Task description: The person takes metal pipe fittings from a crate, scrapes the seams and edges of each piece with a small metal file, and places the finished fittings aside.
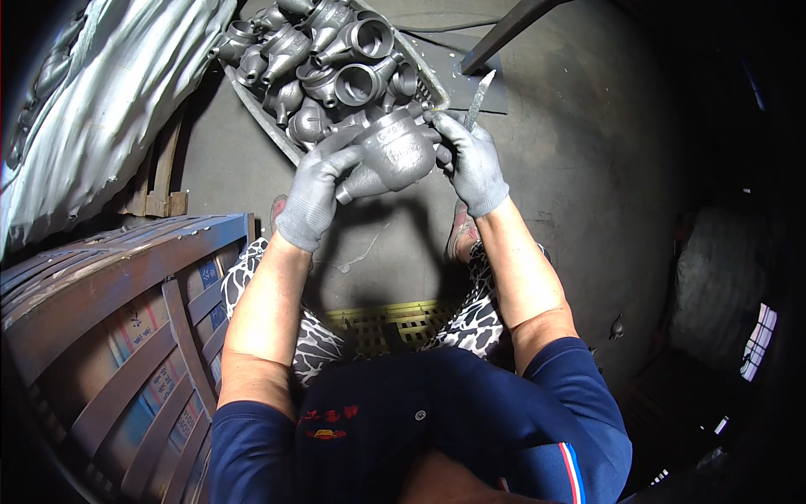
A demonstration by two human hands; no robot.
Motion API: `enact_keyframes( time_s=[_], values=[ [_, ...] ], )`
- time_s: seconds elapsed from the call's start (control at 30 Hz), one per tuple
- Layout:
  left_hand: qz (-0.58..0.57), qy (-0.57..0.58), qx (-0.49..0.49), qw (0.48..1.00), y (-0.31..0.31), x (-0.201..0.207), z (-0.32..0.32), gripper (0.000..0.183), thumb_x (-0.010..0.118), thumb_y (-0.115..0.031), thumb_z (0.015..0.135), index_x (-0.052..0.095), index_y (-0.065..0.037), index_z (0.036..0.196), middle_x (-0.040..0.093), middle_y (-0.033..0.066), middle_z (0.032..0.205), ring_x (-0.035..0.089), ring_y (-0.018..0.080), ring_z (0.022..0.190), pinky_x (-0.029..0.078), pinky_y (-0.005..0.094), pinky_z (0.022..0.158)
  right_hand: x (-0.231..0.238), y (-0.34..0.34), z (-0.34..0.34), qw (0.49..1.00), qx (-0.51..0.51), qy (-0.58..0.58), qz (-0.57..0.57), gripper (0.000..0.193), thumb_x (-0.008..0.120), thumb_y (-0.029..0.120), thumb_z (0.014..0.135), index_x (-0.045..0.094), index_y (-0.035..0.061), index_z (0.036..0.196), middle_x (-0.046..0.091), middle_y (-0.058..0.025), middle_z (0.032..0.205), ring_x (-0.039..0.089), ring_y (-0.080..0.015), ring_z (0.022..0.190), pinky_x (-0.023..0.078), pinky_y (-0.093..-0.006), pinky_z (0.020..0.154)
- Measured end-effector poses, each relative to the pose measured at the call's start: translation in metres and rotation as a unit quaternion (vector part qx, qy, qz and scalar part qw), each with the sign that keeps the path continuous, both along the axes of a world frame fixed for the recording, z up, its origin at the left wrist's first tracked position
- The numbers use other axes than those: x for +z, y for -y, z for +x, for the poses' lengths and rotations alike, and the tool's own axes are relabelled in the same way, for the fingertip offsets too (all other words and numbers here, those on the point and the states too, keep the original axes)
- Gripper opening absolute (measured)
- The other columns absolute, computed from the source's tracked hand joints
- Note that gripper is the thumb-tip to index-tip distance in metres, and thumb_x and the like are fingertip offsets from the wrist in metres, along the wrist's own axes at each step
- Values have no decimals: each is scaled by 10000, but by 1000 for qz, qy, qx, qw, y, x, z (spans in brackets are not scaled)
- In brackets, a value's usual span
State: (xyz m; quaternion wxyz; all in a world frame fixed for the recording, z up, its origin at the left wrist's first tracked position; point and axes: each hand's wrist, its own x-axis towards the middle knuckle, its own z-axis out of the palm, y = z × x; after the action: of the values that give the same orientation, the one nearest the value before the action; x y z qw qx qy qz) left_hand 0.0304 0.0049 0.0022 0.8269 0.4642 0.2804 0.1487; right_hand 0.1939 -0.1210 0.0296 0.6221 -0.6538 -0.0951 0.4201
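Observation:
My gloved left hand is closed around one side of a grey metal casting, a rounded hollow body with short pipe ends and raised lettering. The casting is tilted, held in the air at the near end of the crate. At its right side is my gloved right hand, fingers closed on a flat, pointed metal tool that sticks up past the thumb. The fingertips of that hand are against or very close to the casting; whether they grip it is hard to tell. The tool's lower end is hidden in the glove.
A grey plastic crate heaped with similar castings stands ahead. White woven sacking lies at the far left, above a slatted metal cage holding cartons. A metal leg stands at the upper right. Below me is a yellow plastic crate.

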Motion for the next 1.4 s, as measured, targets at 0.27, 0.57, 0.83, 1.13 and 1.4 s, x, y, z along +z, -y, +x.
enact_keyframes(
  time_s=[0.27, 0.57, 0.83, 1.13, 1.4],
  values=[
    [-13, -20, 77, 997, -3, -13, -6, 358, 511, -255, 932, 573, -11, 1187, 608, 116, 1112, 613, 177, 973, 564, 313, 732, -18, 6, 9, 999, 1, -49, 17, 195, 598, 135, 894, 645, 61, 1068, 625, 25, 807, 427, -1, 520, 307, -152, 417],
    [41, 15, 121, 992, 1, -9, -9, 370, 534, -236, 938, 545, 18, 1207, 613, 105, 1099, 626, 146, 880, 540, 242, 642, -18, 8, 8, 996, 18, 67, -56, 245, 610, 298, 908, 668, 67, 850, 582, 9, 637, 390, -22, 446, 277, -188, 390],
    [78, 8, 180, 981, 22, 54, -24, 287, 549, -175, 932, 563, -9, 1166, 665, 75, 1004, 522, 13, 581, 389, 128, 475, -7, 11, -1, 996, 83, 28, -14, 408, 650, 461, 853, 689, 57, 814, 541, 7, 571, 468, -62, 459, 342, -219, 429],
    [520, -79, 400, 751, 28, 246, -136, 229, 558, -142, 894, 629, -7, 1065, 627, 64, 981, 526, 71, 689, 407, 205, 594, -34, 20, 8, 984, 154, 83, 25, 227, 531, 190, 898, 594, 61, 1075, 569, 18, 762, 442, -29, 542, 328, -176, 450],
    [793, -275, 279, 467, -9, 442, -397, 272, 592, -153, 901, 613, -18, 1136, 630, 92, 1020, 604, 144, 881, 493, 271, 710, -14, 23, -6, 975, 210, 28, 63, 386, 469, 135, 905, 536, 63, 1278, 636, -19, 881, 516, -41, 549, 395, -162, 452]
  ],
)
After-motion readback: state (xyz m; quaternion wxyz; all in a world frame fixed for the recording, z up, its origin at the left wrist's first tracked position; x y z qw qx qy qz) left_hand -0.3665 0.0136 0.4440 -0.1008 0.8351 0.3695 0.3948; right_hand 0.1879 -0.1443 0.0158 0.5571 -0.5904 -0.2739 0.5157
